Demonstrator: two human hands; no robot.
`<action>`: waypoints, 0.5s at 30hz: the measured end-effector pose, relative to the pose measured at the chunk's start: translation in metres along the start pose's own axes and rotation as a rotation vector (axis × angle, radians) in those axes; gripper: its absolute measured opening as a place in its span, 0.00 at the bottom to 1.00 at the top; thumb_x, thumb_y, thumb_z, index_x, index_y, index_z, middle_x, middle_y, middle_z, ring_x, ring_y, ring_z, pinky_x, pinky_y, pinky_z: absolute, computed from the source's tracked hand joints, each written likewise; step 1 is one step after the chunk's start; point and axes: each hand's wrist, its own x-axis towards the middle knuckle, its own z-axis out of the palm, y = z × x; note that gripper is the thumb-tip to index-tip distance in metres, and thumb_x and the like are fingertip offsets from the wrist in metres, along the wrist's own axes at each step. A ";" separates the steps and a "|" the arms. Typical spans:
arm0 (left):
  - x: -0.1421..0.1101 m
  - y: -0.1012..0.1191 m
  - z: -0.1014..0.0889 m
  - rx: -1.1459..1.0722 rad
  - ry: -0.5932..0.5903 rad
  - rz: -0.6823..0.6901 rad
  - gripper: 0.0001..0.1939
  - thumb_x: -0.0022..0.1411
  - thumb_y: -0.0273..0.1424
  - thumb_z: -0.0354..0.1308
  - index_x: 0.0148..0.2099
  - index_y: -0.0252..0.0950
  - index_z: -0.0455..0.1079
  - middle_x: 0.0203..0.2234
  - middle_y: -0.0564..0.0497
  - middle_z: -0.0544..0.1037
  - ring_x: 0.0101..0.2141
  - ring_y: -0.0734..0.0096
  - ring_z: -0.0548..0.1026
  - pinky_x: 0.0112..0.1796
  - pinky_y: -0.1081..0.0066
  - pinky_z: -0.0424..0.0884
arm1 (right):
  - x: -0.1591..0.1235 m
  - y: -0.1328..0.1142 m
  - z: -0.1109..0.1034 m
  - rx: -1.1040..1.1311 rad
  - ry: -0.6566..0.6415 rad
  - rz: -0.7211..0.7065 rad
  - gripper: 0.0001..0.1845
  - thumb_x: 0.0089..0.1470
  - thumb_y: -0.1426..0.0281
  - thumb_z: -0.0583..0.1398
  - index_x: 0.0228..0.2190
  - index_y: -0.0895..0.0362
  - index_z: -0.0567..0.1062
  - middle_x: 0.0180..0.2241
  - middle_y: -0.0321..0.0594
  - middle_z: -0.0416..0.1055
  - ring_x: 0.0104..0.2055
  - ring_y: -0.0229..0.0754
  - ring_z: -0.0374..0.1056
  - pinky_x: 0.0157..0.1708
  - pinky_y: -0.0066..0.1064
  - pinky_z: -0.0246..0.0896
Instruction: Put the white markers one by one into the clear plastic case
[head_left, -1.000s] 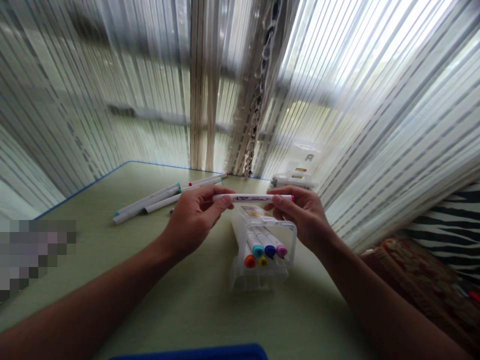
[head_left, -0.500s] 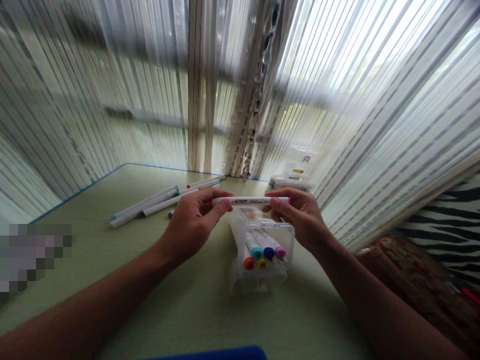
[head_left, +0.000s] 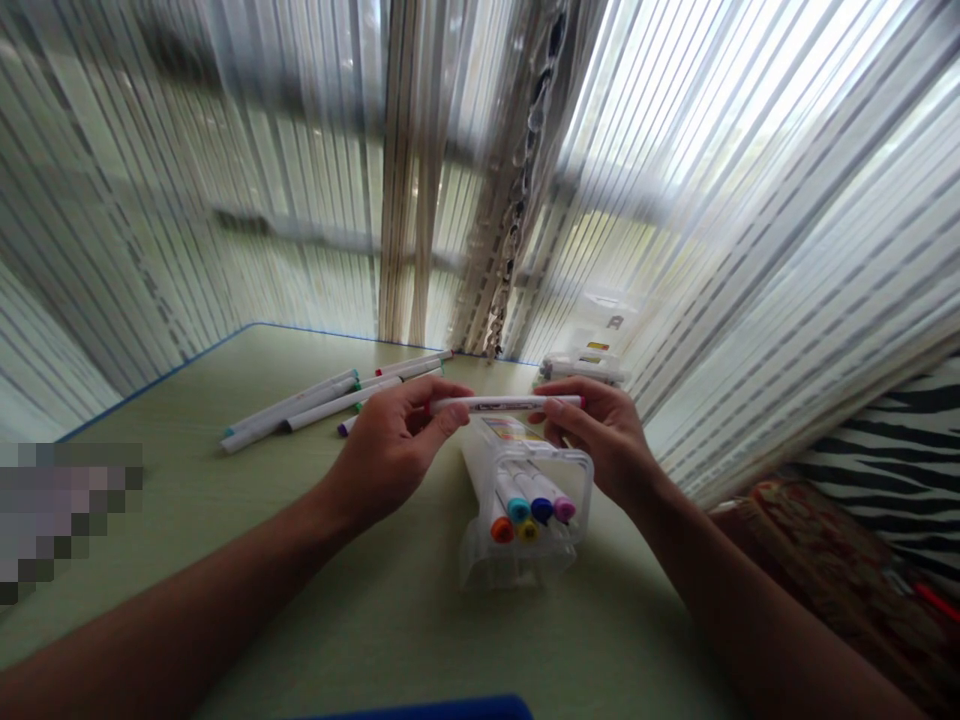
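A white marker (head_left: 504, 403) with a pink end is held level above the table between both hands. My left hand (head_left: 390, 445) pinches its left end with thumb and fingers. My right hand (head_left: 604, 432) pinches the pink right end. Just below lies a clear plastic marker case (head_left: 525, 505) on its side, open toward me, with several markers inside showing orange, teal, blue, yellow and pink caps.
Several loose white markers (head_left: 300, 408) lie on the green table (head_left: 375, 620) to the left and behind. Another clear case (head_left: 581, 365) sits by the striped curtains (head_left: 480, 180). A zebra-print fabric (head_left: 892, 440) is at right. A blue object (head_left: 420, 708) pokes in at the bottom edge.
Both hands keep the same grip on the marker. It has barely shifted; the view moved slightly.
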 end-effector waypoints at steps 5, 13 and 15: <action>0.001 -0.003 0.000 -0.006 -0.008 0.004 0.12 0.63 0.34 0.61 0.45 0.31 0.76 0.25 0.51 0.76 0.18 0.81 0.61 0.18 0.78 0.56 | 0.000 -0.001 0.000 0.018 -0.010 -0.005 0.08 0.52 0.68 0.69 0.35 0.57 0.82 0.26 0.40 0.79 0.19 0.31 0.65 0.19 0.24 0.60; 0.001 -0.005 -0.001 -0.001 -0.008 -0.006 0.13 0.65 0.35 0.61 0.46 0.31 0.76 0.31 0.49 0.80 0.18 0.83 0.61 0.19 0.77 0.57 | 0.000 -0.001 0.000 -0.002 -0.009 -0.016 0.07 0.54 0.68 0.68 0.35 0.57 0.83 0.26 0.40 0.79 0.19 0.31 0.64 0.19 0.24 0.59; 0.001 -0.005 -0.001 0.001 -0.011 -0.003 0.13 0.65 0.35 0.60 0.46 0.32 0.76 0.31 0.49 0.80 0.18 0.83 0.62 0.19 0.77 0.57 | 0.000 -0.001 -0.001 -0.004 -0.008 -0.020 0.07 0.54 0.68 0.68 0.35 0.56 0.83 0.26 0.40 0.79 0.19 0.30 0.63 0.19 0.24 0.59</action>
